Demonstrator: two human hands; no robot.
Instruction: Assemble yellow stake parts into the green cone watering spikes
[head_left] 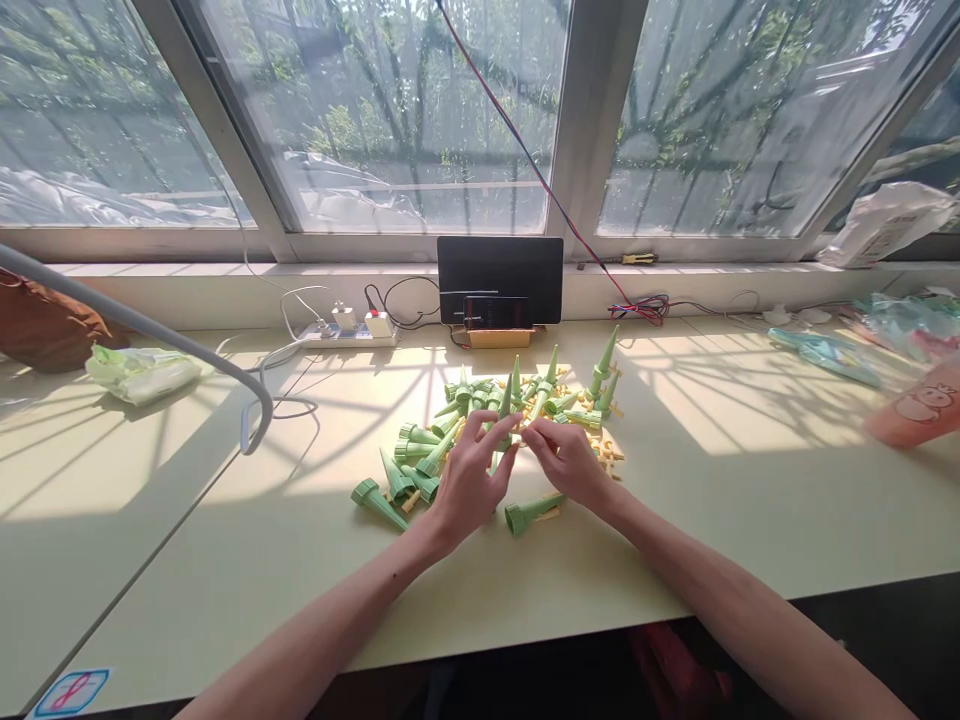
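My left hand (471, 478) is closed around an upright green plastic watering spike (506, 400), its tip pointing up and its lower part partly hidden by the fingers. Close beside it, my right hand (566, 460) is pinched at the spike's side; what the fingertips hold is too small and covered to make out. Around both hands lies a pile of similar green cone spikes (420, 450) with ribbed caps, mixed with small yellow plastic valve pieces (611, 455). One loose spike (531, 512) rests on the table just below my right hand.
A black tablet (500, 270) and a phone (496, 312) lean on a stand behind the pile. A power strip (352, 335) with chargers sits left of them. A grey bent tube (187, 350) crosses the left side. At right stands a pink cup (919, 405).
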